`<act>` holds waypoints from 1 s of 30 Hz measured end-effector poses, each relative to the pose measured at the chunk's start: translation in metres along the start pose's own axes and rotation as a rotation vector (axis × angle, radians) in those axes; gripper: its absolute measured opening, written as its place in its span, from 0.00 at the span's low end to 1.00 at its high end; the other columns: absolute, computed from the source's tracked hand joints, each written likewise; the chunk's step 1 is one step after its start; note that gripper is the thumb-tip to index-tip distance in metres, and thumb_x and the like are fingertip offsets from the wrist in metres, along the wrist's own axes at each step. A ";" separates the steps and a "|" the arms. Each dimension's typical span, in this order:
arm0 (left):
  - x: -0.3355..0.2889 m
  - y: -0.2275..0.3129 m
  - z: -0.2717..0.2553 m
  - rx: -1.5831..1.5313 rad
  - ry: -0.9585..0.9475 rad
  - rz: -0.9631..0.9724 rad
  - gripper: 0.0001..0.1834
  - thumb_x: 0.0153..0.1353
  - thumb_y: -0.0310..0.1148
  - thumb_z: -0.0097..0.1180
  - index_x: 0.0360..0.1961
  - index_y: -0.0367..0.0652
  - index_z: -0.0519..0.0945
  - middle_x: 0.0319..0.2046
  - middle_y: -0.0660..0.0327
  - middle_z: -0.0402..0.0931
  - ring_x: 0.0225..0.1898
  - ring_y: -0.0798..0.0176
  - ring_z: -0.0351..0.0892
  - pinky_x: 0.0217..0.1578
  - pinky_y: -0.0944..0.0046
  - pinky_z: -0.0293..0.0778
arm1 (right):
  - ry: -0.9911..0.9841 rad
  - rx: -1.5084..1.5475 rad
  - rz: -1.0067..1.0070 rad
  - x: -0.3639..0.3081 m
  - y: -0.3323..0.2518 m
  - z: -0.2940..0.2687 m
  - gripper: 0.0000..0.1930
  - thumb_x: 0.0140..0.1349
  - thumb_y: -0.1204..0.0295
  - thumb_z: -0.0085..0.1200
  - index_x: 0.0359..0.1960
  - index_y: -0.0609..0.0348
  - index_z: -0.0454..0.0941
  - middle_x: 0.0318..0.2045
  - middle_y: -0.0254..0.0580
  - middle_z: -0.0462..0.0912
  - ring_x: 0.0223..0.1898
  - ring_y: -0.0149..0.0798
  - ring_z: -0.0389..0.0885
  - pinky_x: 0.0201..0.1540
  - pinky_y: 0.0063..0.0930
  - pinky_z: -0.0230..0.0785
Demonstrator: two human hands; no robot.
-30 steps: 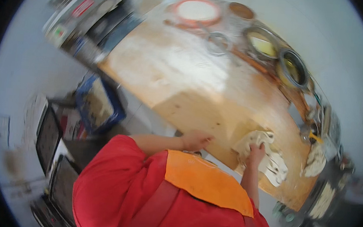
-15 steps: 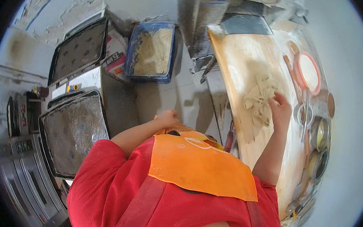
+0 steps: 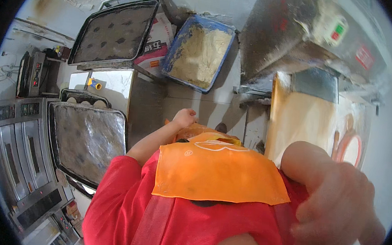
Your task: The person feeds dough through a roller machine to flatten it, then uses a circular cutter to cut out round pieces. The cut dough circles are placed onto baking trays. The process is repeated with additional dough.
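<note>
My left hand (image 3: pixel 186 117) is in front of my waist beside the orange apron (image 3: pixel 222 173), its fingers curled and nothing visible in them. My right hand (image 3: pixel 334 207) is raised close at the lower right, large and slightly blurred. It is bent, with its fingertips turned down and partly hidden, so whether it holds anything does not show. Behind that arm lies the floury wooden board (image 3: pixel 301 124). None of the crumpled dough shows on the part of the board in view. A pink-rimmed sieve (image 3: pixel 351 151) stands past the board's right side.
A blue tub (image 3: pixel 165 65) with a pale doughy mass (image 3: pixel 201 54) stands on the floor ahead. Dark baking trays (image 3: pixel 113 35) lie on the left, one (image 3: pixel 88 139) nearer me. An oven (image 3: pixel 28 146) is far left. A floury metal machine (image 3: pixel 280 41) with buttons stands beyond the board.
My right hand has left the dough on the board and come up close to the view. The view has swung, so the board sits farther right. My left hand stays near my waist.
</note>
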State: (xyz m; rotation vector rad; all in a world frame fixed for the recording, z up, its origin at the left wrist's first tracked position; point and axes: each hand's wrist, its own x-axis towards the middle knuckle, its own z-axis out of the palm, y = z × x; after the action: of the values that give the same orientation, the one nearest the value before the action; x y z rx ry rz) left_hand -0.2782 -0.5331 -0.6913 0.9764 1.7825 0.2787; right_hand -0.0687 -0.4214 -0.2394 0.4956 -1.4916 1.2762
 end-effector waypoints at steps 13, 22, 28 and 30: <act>0.229 -0.015 -0.173 -0.696 0.119 -0.529 0.41 0.54 0.37 0.65 0.65 0.32 0.60 0.59 0.48 0.67 0.54 0.57 0.73 0.49 0.59 0.71 | 0.838 0.087 1.755 -0.292 0.436 -0.207 0.42 0.63 0.46 0.48 0.71 0.56 0.46 0.71 0.47 0.47 0.71 0.50 0.45 0.65 0.56 0.48; 0.457 -0.169 -0.137 -0.435 0.148 -0.571 0.47 0.54 0.53 0.60 0.68 0.40 0.56 0.65 0.49 0.59 0.64 0.48 0.62 0.60 0.54 0.61 | 1.331 -0.012 2.058 -0.542 0.651 -0.247 0.41 0.60 0.49 0.54 0.70 0.51 0.50 0.71 0.42 0.48 0.71 0.48 0.45 0.65 0.52 0.47; 0.589 -0.219 -0.068 -0.139 0.054 -0.216 0.47 0.51 0.47 0.63 0.68 0.40 0.57 0.67 0.46 0.55 0.67 0.45 0.54 0.64 0.54 0.56 | 1.624 -0.310 1.730 -0.704 0.753 -0.269 0.37 0.58 0.56 0.58 0.65 0.57 0.57 0.63 0.45 0.62 0.62 0.46 0.61 0.61 0.44 0.56; 0.634 -0.247 -0.038 -0.064 0.136 0.060 0.48 0.51 0.48 0.64 0.68 0.42 0.55 0.67 0.47 0.54 0.69 0.44 0.50 0.65 0.54 0.53 | 1.646 -0.517 1.728 -0.735 0.780 -0.268 0.36 0.57 0.59 0.61 0.63 0.59 0.59 0.59 0.46 0.68 0.58 0.46 0.66 0.58 0.44 0.60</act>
State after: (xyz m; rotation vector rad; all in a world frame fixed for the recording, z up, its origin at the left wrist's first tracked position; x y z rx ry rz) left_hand -0.5137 -0.2222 -1.2507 0.9860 1.8571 0.4467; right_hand -0.3363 -0.1420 -1.2743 -2.1314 -0.3323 1.4677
